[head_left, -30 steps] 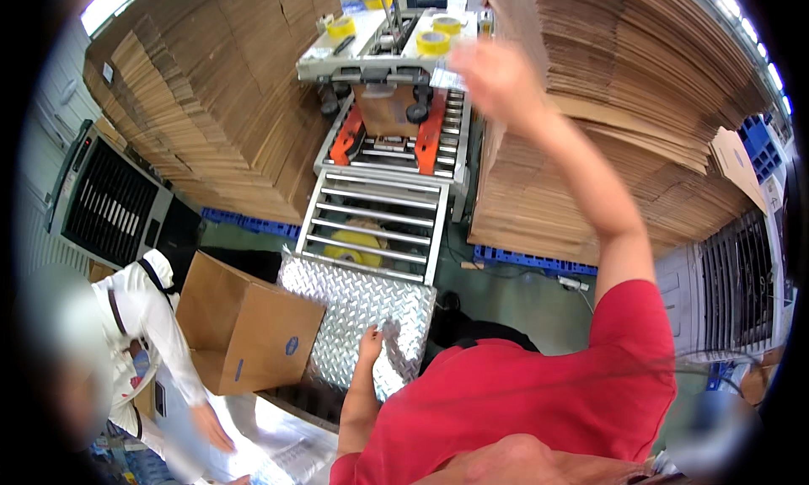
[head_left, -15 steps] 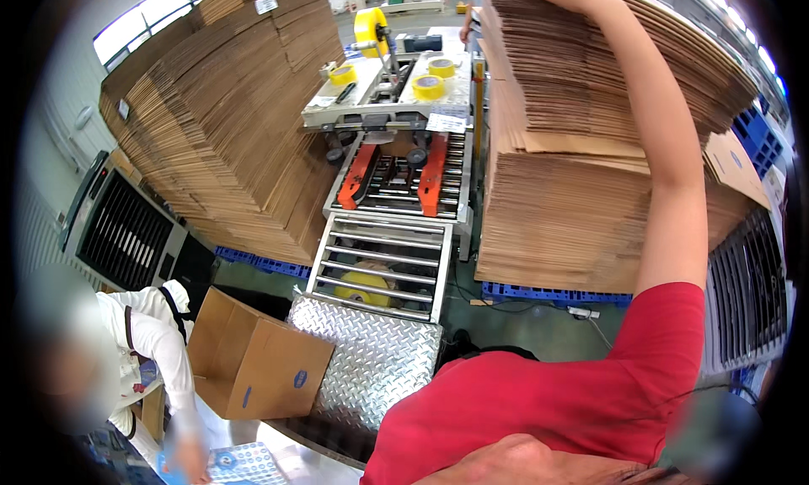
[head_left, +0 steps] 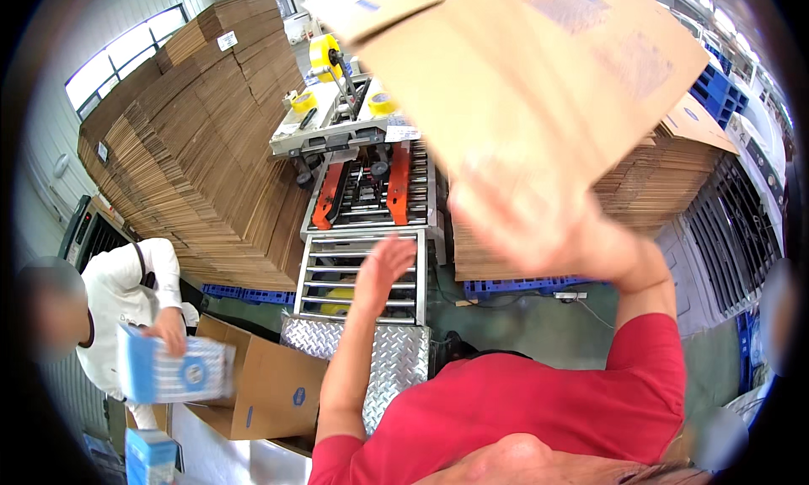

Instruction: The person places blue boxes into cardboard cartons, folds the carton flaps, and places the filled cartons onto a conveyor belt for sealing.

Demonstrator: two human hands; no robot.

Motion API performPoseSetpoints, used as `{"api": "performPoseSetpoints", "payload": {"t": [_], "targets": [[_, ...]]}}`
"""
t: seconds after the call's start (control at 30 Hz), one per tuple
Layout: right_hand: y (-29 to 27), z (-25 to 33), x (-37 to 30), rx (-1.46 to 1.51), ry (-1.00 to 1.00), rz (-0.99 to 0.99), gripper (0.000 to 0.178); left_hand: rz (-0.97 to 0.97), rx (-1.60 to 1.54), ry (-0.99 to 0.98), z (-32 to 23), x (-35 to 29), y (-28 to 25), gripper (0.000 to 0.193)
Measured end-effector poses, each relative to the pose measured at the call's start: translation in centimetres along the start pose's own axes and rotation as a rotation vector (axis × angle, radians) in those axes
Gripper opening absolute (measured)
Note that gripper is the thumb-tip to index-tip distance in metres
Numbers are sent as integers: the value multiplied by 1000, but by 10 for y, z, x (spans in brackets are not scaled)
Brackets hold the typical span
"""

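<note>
A flattened cardboard box (head_left: 522, 80) hangs raised and tilted before me at the upper right. My right hand (head_left: 531, 224) grips its near lower edge, blurred by motion. My left hand (head_left: 386, 270) is lifted over the roller conveyor (head_left: 316, 274), empty, with its fingers stretched out. Beyond it stands a carton taping machine (head_left: 371, 135) with orange side guides and a yellow tape roll (head_left: 324, 57) on top. Under the raised sheet, partly hidden, is a stack of flat cardboard boxes (head_left: 645, 177).
A tall stack of flat boxes (head_left: 194, 139) rises on the left. A co-worker (head_left: 126, 300) in white holds a blue-and-white package (head_left: 173, 367) beside an open carton (head_left: 278, 384). A diamond-plate metal sheet (head_left: 392, 350) lies before me. A cable (head_left: 590, 308) runs on the floor.
My right hand has come down from the right stack's top, bringing a flat cardboard box toward me. My left hand has entered view. The co-worker has lifted a package beside the open carton.
</note>
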State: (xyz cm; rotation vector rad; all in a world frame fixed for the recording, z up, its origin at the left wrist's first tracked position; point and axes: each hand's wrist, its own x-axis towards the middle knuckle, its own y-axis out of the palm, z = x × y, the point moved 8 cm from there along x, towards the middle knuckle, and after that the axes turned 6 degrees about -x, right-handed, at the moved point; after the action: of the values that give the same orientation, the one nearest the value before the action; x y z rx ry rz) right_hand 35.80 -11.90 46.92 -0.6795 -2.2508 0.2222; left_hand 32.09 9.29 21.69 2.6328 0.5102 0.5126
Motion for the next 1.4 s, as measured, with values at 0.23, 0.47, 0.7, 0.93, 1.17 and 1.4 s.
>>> {"api": "performPoseSetpoints", "payload": {"t": [0.23, 0.47, 0.7, 0.93, 1.17, 1.4], "targets": [[61, -2, -114, 238, 402, 50, 67, -420, -245, 338, -43, -7, -23, 40], [183, -96, -312, 1140, 1583, -125, 43, -802, 27, 467, 6, -229, -88, 39], [225, 64, -15, 1139, 558, -113, 35, -732, 1102, -440, 70, -355, -31, 33], [201, 258, 35, 1137, -167, -54, 47, -978, 2040, -268, -120, -235, 62, 54], [242, 203, -7, 1158, -343, -55, 63, -1047, 1367, -727, -121, -280, -6, 48], [235, 195, -4, 1693, -326, -133, 21, -1101, 1441, -1040, -133, -331, -22, 27]]}}
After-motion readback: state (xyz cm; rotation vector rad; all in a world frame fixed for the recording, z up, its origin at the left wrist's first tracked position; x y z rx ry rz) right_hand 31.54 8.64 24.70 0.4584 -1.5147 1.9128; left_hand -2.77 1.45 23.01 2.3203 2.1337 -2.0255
